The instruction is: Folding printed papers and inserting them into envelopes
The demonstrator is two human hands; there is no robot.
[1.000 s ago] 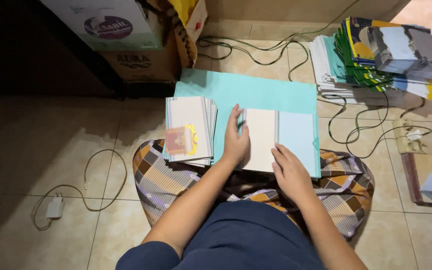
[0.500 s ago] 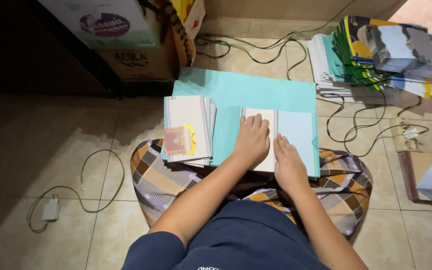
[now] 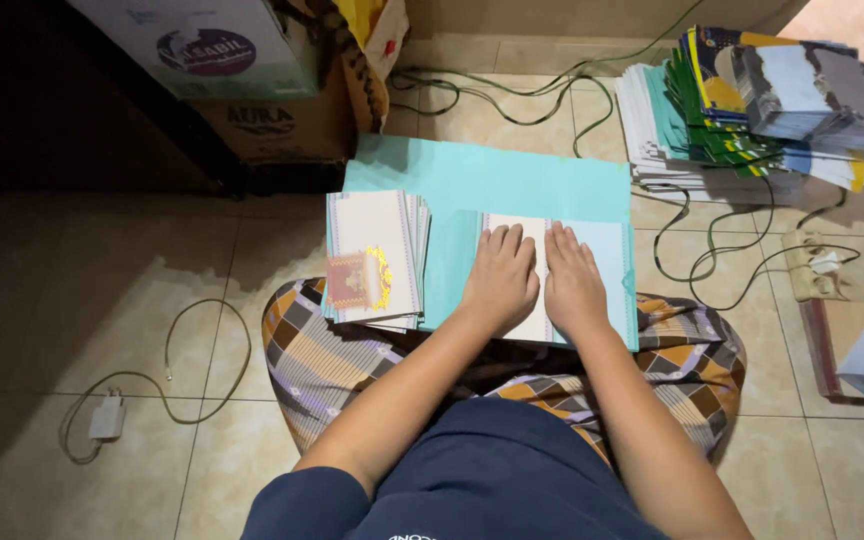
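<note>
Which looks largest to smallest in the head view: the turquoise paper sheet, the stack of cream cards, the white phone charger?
1. Turquoise paper sheet
2. Stack of cream cards
3. White phone charger

Turquoise sheet (image 3: 512, 180), brown checked cloth (image 3: 322, 360)

The glossy beige tiled floor (image 3: 82, 300) carries nearly everything here. Against the far wall stand stacked brown cardboard boxes (image 3: 272, 125), and green cables (image 3: 512, 95) snake beside them. A leaning heap of white, teal and green printed sheets (image 3: 742, 120) rests at the far right. A white charger with its looped cord (image 3: 107, 418) lies alone at the near left.
</note>
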